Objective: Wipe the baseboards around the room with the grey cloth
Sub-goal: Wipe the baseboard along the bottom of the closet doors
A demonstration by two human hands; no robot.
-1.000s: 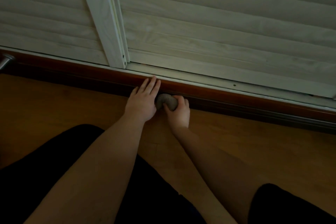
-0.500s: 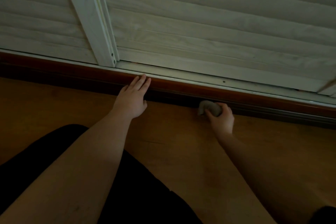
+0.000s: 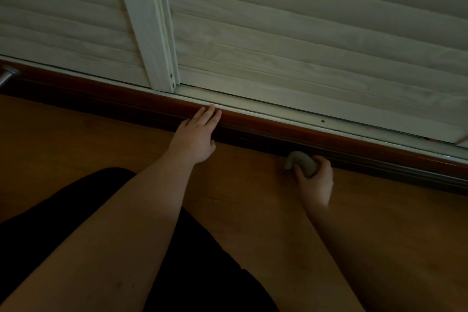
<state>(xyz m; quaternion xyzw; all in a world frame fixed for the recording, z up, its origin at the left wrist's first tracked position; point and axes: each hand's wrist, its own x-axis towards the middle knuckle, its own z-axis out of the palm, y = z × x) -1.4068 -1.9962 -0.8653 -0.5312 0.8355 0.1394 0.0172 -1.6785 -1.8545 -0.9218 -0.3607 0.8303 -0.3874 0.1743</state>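
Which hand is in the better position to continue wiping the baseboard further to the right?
Right. The right hand already grips the grey cloth low against the baseboard. The left hand holds nothing; its straight fingers rest on the baseboard's top edge, likely as support.

Dim, grainy scene; faint light falls on the shutters point(image 3: 304, 40), brightest just above the baseboard point(image 3: 329, 134), whose lower face lies in shadow. Wide-angle bending toward edges.

Two hands: left hand point(image 3: 196, 138), right hand point(image 3: 315, 181). One grey cloth point(image 3: 302, 162) (bunched). One baseboard point(image 3: 278, 132). Two louvred panels point(image 3: 304, 33). One metal fitting point(image 3: 7, 75).
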